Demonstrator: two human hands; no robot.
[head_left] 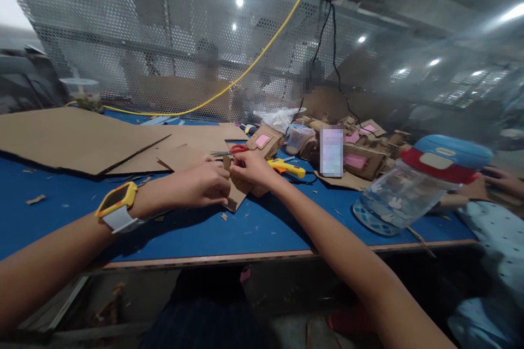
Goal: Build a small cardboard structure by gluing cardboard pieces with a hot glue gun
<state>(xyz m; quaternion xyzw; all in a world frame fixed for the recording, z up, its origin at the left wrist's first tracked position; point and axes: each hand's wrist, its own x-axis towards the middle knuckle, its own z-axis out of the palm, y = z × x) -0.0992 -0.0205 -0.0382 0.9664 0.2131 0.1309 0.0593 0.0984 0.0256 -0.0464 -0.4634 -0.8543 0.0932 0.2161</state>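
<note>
Close together over the blue table, both my hands are closed on a small piece of brown cardboard [238,196]. My left hand [207,181], with a yellow and white watch on its wrist, grips its left side with curled fingers. From the right, my right hand [251,168] pinches its upper part between thumb and fingers. Just beyond my hands lie red-handled scissors [238,148], their blades pointing left. A yellow glue gun [289,168] rests right of my right hand. Behind it stands a cardboard box piece with a pink patch [264,140].
Large cardboard sheets [77,139] cover the table's left side. A water bottle [413,185] with a blue and red lid stands at right, near a co-worker's arm. A phone [331,151] stands before cardboard models [364,155]. A yellow cable [254,62] crosses above a perforated metal screen.
</note>
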